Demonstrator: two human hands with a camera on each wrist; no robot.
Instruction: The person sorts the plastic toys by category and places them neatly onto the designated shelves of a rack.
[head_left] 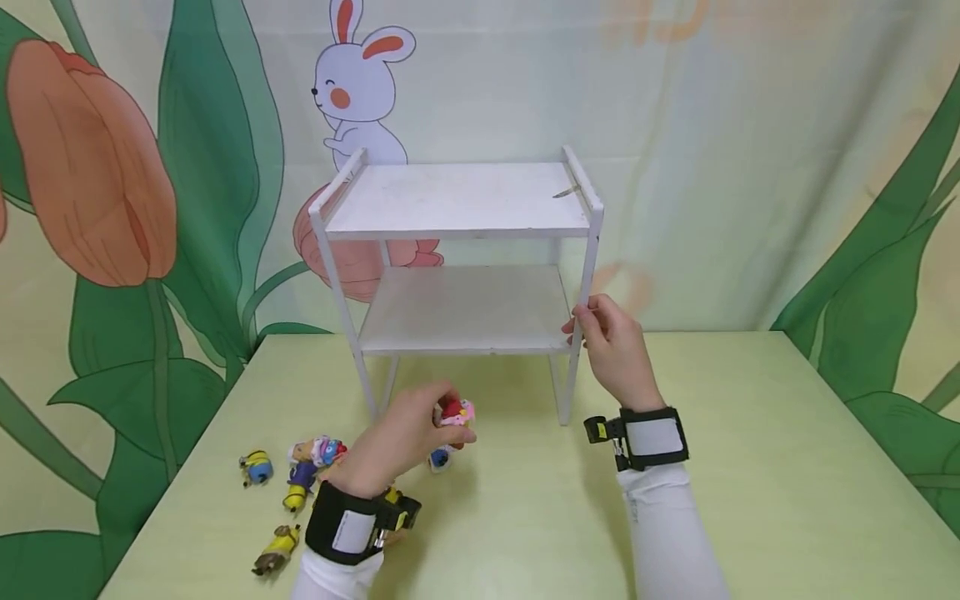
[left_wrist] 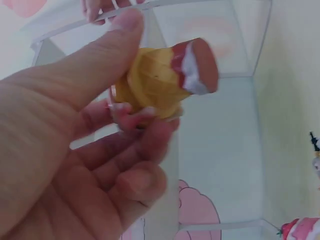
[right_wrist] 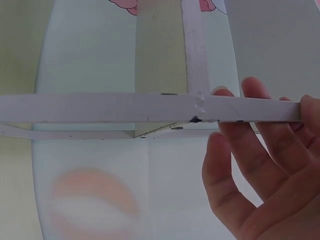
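Observation:
My left hand pinches a small toy figurine between thumb and fingers, in front of the shelf's left half. In the left wrist view this figurine has a yellow waffle-patterned part with a red and white end. My right hand grips the front right leg of a white two-tier shelf, beside its lower board. The right wrist view shows the fingers curled around that leg. Another small figurine stands on the table just below the left hand.
Several small toy figures lie left of the left hand, among them a blue and yellow one and a yellow and brown one. The pale green table ends at a printed curtain behind the shelf.

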